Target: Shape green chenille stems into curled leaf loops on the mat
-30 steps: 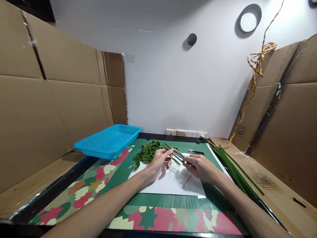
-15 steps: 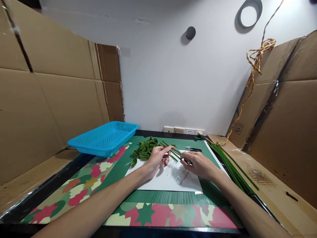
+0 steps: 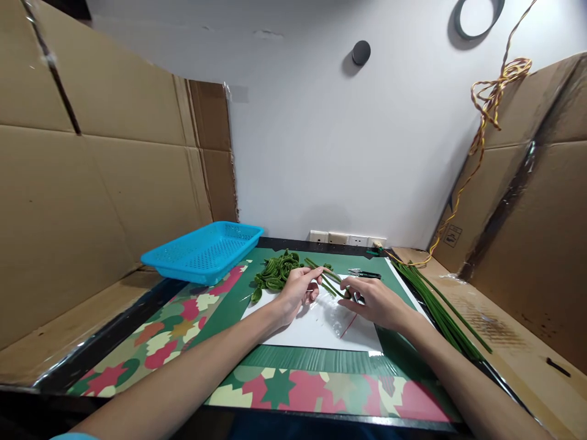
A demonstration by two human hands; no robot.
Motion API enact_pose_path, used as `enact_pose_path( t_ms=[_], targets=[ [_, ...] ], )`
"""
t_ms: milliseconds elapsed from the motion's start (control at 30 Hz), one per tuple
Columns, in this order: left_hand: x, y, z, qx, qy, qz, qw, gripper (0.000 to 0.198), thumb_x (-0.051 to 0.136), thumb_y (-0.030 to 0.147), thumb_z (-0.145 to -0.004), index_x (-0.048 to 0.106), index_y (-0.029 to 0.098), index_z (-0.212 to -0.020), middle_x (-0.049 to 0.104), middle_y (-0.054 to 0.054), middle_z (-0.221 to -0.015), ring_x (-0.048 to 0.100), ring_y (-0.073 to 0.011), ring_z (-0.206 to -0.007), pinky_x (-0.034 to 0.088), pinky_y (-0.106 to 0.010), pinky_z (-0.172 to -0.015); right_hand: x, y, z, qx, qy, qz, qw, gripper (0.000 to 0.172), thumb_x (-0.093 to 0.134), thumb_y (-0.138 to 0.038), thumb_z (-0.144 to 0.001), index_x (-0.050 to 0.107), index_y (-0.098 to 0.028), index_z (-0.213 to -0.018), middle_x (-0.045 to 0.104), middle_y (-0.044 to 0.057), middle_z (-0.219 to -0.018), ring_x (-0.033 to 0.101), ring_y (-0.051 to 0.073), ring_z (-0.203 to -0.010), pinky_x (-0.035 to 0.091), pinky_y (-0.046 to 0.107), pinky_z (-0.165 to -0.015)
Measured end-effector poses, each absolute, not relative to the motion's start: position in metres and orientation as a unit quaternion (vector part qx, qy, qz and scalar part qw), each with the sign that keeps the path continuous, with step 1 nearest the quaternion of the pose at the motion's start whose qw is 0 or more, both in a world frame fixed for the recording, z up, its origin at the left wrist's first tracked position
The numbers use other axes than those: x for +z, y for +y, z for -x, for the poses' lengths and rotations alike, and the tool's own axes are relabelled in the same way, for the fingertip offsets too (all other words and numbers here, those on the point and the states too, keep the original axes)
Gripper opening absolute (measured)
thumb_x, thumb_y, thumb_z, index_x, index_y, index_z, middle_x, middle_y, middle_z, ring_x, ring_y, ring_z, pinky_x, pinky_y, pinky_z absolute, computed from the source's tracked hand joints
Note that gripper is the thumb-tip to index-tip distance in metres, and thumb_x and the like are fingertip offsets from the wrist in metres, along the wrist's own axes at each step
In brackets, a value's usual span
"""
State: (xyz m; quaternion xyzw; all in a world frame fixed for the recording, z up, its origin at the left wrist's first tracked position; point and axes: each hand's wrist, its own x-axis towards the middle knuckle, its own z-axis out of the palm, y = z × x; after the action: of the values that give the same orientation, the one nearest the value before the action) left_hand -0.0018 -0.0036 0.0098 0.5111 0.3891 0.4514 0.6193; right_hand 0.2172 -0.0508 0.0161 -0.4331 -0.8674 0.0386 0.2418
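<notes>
My left hand [image 3: 297,291] and my right hand [image 3: 372,300] rest over a white sheet [image 3: 312,330] on the table. Both pinch the same few short green stems [image 3: 326,279], the left near their far end, the right near their near end. A clear plastic bag with a red strip [image 3: 337,318] lies on the sheet under my right hand. A pile of curled green pieces [image 3: 275,272] sits just beyond my left hand.
A blue perforated basket [image 3: 204,250] stands at the left. Small black snips [image 3: 364,274] lie behind my right hand. A bundle of long green stems [image 3: 435,305] runs along the right edge. Cardboard walls enclose both sides; a yellow cord [image 3: 481,122] hangs right.
The hands hold nearly the same pose on the stems. The view shifts slightly between frames as my head moves.
</notes>
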Motion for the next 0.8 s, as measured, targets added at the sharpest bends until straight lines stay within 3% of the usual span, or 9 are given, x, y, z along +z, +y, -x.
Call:
enact_pose_path(
  t_ms=[433,667,800],
  targets=[
    [0.0103,-0.0044,0.0038,0.46,0.36,-0.483,0.652,0.041,0.078,0.05,-0.08,0.068,0.015,-0.098,0.051,0.005,-0.073,0.039,-0.0016,-0.044,0.024,-0.018,-0.041,0.0115,-0.0486,-0.2181,0.03,-0.868,0.43,0.246,0.014,0.055,-0.032,-0.103,0.06,-0.023,-0.112,0.07,0.003,-0.091,0.063,0.017,-0.073,0.043,0.026,-0.065],
    [0.0085,-0.0021,0.0046,0.491,0.346,-0.462,0.652,0.039,0.082,0.047,-0.076,0.07,0.015,-0.094,0.046,0.005,-0.071,0.036,-0.0021,-0.045,0.02,-0.018,-0.038,0.0144,-0.0495,-0.2169,-0.014,-0.881,0.401,0.249,0.009,0.055,-0.025,-0.103,0.062,-0.022,-0.108,0.067,0.006,-0.098,0.063,0.021,-0.09,0.046,0.029,-0.076],
    [0.0101,-0.003,0.002,0.504,0.334,-0.448,0.658,0.039,0.084,0.044,-0.073,0.068,0.015,-0.093,0.046,0.006,-0.069,0.036,-0.0027,-0.044,0.021,-0.019,-0.036,0.0157,-0.0501,-0.2163,-0.013,-0.884,0.394,0.251,0.014,0.049,-0.023,-0.105,0.063,-0.021,-0.104,0.066,0.006,-0.094,0.062,0.021,-0.091,0.046,0.029,-0.076]
  ],
)
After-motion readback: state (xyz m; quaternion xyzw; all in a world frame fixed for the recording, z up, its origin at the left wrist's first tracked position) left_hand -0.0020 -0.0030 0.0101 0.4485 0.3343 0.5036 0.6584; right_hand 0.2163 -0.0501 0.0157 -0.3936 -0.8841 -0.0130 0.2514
